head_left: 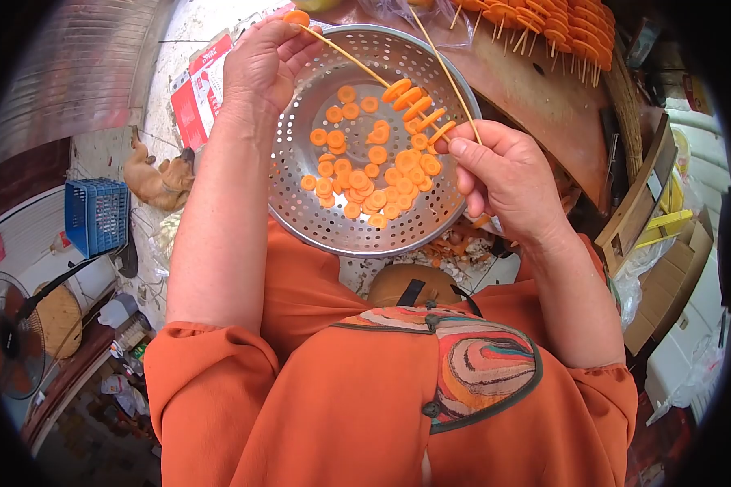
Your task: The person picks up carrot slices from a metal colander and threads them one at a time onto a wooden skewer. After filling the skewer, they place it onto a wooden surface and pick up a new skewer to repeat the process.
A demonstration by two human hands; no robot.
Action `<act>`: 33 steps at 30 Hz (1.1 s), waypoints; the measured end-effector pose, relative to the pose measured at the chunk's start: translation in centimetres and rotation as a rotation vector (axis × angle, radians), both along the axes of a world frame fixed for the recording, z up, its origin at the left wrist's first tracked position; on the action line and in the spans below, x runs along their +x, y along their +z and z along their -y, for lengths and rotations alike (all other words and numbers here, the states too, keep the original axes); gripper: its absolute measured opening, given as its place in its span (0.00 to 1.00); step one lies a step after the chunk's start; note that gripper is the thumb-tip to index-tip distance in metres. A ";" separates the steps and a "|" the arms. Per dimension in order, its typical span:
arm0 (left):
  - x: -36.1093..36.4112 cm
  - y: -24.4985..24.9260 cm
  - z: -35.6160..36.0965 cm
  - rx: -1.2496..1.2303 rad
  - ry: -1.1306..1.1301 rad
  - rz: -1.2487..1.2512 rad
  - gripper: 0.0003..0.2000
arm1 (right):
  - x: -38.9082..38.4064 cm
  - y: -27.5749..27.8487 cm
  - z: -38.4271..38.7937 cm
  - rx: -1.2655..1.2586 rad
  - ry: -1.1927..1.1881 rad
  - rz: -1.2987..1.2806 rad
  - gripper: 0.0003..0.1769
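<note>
A bamboo skewer point(345, 53) slants across the metal colander point(283, 191), with several carrot slices point(408, 101) threaded near its lower right end. That end is gripped by my right hand point(508, 174), closed between thumb and fingers. A second, bare skewer point(445, 66) rises from the same hand. At the far end of the first skewer, my left hand point(260, 73) is closed around a single carrot slice point(297, 17), right at the tip. Loose carrot rounds point(365, 191) lie over the colander's perforated bottom.
Filled carrot skewers point(556, 28) lie in rows on a brown board point(536, 89) at upper right. A tan dog point(158, 178) lies on the floor at left, near a blue plastic basket point(96, 215) and a fan point(10, 333). Scraps litter the floor below the colander.
</note>
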State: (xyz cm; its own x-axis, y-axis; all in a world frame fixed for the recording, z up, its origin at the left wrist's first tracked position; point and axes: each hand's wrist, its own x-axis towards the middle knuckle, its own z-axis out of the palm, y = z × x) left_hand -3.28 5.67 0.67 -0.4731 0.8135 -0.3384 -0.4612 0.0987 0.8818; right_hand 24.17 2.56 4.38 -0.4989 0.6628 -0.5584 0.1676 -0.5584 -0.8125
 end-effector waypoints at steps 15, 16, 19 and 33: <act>7.0 0.9 1.5 -0.012 -0.441 -0.028 0.06 | 0.4 -0.2 -0.8 0.011 -0.139 -0.057 0.10; 7.3 0.9 1.5 -0.012 -0.443 -0.027 0.06 | 0.4 -0.2 -0.9 0.006 -0.141 -0.057 0.10; 7.6 1.0 1.6 -0.016 -0.421 -0.045 0.06 | 0.5 0.0 -0.9 0.004 -0.137 -0.059 0.11; 7.3 -6.9 -0.6 -0.277 -0.530 -0.631 0.10 | 1.3 -0.6 -1.6 0.009 -0.258 -0.152 0.12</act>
State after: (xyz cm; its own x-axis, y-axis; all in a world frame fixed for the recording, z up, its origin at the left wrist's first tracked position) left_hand 4.01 6.27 -6.23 -0.2212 0.9069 -0.3586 0.2734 0.4106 0.8699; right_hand 25.42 4.20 3.74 -0.3906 0.7833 -0.4836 -0.1029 -0.5592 -0.8227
